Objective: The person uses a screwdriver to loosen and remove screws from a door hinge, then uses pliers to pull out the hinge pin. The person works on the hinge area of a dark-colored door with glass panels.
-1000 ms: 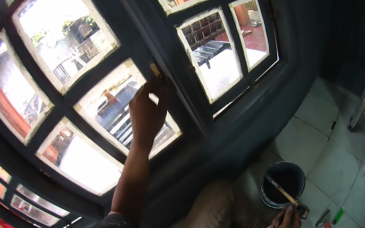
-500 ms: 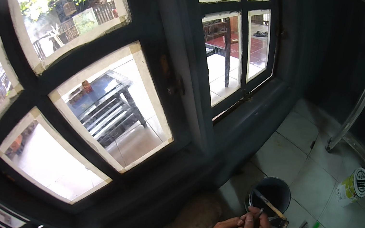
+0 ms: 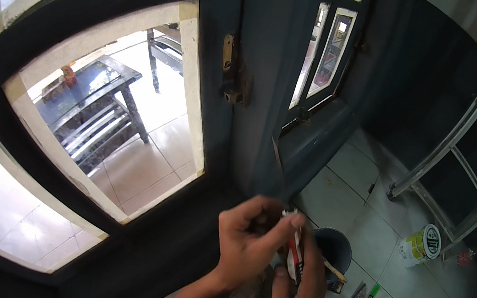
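Note:
In front of me, my right hand is closed around a slim red, white and black tool that looks like a utility knife, held slanting upward. My left hand is curled at its upper end, thumb and fingers pinching there. The tip is partly covered by the fingers, so I cannot see how much blade shows. Left of the hands stands a dark-framed window, its panes edged with pale masking tape.
Behind my right hand, a dark bucket has a wooden-handled brush across it. A scraper and a green stick-like piece lie on the tiles. A paint tub stands near a metal ladder at right.
Both hands have risen toward the window and look larger. The red and white tool now shows in the right hand. The view has shifted closer to the window.

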### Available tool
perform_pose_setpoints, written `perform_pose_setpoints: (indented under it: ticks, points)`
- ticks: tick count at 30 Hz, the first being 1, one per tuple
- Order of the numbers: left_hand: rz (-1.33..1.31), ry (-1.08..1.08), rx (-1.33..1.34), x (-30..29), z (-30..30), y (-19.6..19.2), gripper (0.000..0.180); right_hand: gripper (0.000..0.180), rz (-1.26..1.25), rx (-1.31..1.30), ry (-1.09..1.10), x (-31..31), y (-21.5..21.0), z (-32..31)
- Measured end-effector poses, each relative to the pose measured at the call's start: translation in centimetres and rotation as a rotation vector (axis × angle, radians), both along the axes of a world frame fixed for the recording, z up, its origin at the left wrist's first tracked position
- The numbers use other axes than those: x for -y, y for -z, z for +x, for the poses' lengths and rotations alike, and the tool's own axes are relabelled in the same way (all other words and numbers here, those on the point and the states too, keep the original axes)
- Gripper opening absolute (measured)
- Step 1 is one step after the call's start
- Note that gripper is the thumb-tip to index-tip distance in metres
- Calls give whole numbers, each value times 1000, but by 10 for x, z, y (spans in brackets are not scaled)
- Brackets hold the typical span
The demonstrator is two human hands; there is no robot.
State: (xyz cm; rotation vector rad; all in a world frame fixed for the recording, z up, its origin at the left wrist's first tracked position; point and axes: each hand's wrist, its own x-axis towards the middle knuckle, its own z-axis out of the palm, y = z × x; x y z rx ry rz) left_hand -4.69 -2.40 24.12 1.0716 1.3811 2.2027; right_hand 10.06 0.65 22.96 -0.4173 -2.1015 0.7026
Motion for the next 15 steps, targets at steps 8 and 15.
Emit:
perform_pose_setpoints:
  ticks: [8,15]
  points:
    - [213,18,197,-33,-42,-43,25,52,102,-45,-8,-36,-58,-54]
    - [227,-10,167,-43,-49,-49,28,46,-150,-46,4,-31,-69,-59]
